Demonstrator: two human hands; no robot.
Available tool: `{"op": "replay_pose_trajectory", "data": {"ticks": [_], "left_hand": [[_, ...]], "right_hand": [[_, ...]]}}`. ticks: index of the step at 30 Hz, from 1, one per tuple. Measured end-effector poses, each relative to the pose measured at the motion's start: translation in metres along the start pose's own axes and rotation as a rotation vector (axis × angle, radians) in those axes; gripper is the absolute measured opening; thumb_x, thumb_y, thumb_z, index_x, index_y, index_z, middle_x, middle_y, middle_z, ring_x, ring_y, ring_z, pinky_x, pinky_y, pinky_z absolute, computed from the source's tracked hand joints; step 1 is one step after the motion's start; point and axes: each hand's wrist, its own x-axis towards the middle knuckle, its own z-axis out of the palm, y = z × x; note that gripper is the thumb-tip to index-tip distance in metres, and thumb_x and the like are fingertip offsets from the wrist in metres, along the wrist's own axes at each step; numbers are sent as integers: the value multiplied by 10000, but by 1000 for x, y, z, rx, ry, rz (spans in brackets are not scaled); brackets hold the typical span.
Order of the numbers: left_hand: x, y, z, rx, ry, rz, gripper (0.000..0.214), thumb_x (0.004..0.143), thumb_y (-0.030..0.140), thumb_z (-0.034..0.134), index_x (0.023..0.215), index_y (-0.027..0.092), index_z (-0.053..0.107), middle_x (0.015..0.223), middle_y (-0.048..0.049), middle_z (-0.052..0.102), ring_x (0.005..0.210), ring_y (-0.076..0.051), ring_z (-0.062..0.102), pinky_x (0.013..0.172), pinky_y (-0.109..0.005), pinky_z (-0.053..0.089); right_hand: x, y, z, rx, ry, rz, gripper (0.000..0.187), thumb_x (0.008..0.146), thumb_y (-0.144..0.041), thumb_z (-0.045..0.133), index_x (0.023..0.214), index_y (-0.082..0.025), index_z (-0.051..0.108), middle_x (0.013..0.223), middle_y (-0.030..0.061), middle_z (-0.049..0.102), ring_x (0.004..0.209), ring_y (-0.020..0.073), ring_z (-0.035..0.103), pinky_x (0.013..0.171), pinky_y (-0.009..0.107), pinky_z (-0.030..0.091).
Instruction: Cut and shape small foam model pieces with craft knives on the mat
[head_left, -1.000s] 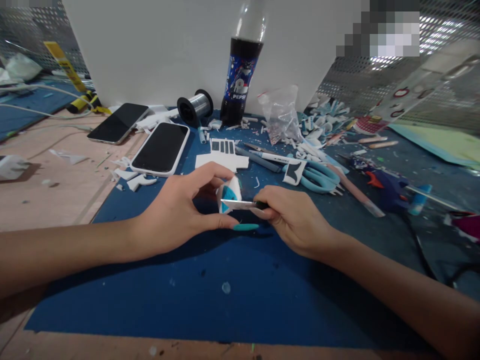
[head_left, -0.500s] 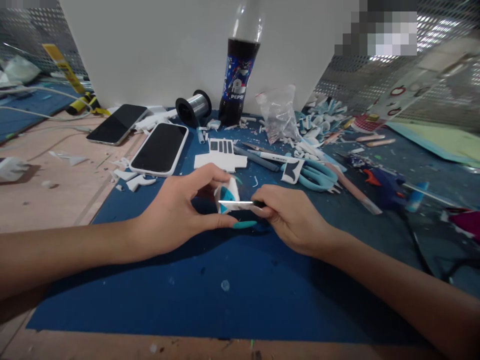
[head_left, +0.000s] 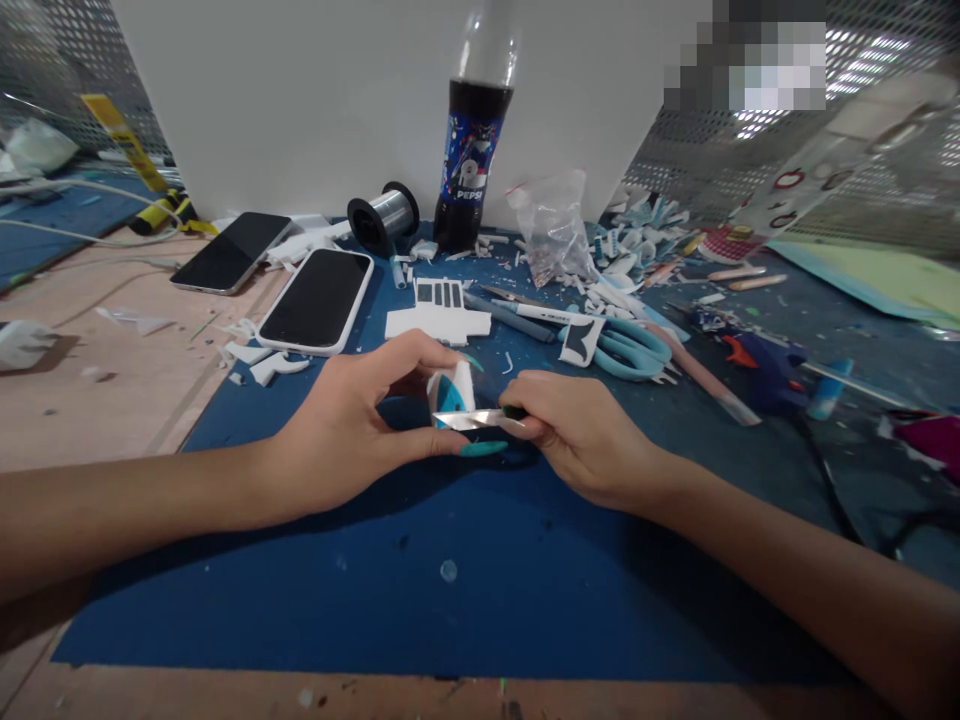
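Between its thumb and fingers, my left hand (head_left: 360,420) grips a small white foam piece (head_left: 465,385) with a blue patch on its side. My right hand (head_left: 585,435) is closed round the dark handle of a craft knife (head_left: 469,419). The bright blade points left and lies across the lower part of the piece; whether its edge is inside the foam I cannot tell. Beyond my hands, a white cut-out with dark windows (head_left: 439,315) lies on the blue mat (head_left: 375,590). A white piece with a dark curved mark (head_left: 581,340) rests by blue-handled scissors (head_left: 634,350).
Two phones, one dark (head_left: 232,252) and one white-cased (head_left: 316,302), lie at the left. A wire spool (head_left: 384,217), a Pepsi bottle (head_left: 472,165) and a plastic bag (head_left: 555,230) stand behind. White scraps (head_left: 645,235) and a glue gun (head_left: 772,370) are at the right.
The knife blade has shifted slightly down and its flat has turned more into view. The foam piece stays in my left hand. The whole view has moved a little.
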Motion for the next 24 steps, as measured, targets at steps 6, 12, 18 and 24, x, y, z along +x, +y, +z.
{"op": "replay_pose_trajectory", "data": {"ticks": [6, 12, 18, 24], "left_hand": [[0, 3, 0, -51, -15, 22, 262, 792, 257, 756, 996, 238, 593, 977, 1, 682, 896, -158, 679, 807, -262, 593], [-2, -1, 0, 22, -19, 40, 268, 799, 300, 750, 1029, 254, 621, 1012, -20, 699, 965, -206, 680, 819, -316, 595], [-2, -1, 0, 6, 42, 109, 283, 799, 221, 744, 1053, 264, 627, 1083, -19, 701, 1011, -189, 673, 923, -332, 562], [-1, -2, 0, 51, 16, 186, 312, 797, 88, 687, 1045, 269, 628, 1073, -16, 702, 986, -189, 679, 889, -337, 568]], "right_hand": [[1, 0, 0, -3, -8, -3, 518, 1031, -493, 118, 759, -198, 445, 614, -4, 466, 510, 120, 388, 507, 232, 288], [3, -3, 1, 19, -25, 18, 420, 1039, -425, 202, 721, -213, 375, 600, -19, 423, 495, 116, 334, 488, 233, 253], [2, 0, -2, -28, -6, -63, 484, 1043, -448, 126, 719, -208, 394, 598, -9, 452, 516, 121, 385, 512, 236, 291], [3, 1, 0, -59, -44, -92, 396, 1042, -329, 221, 723, -201, 417, 613, 3, 494, 529, 125, 413, 508, 234, 287]]}}
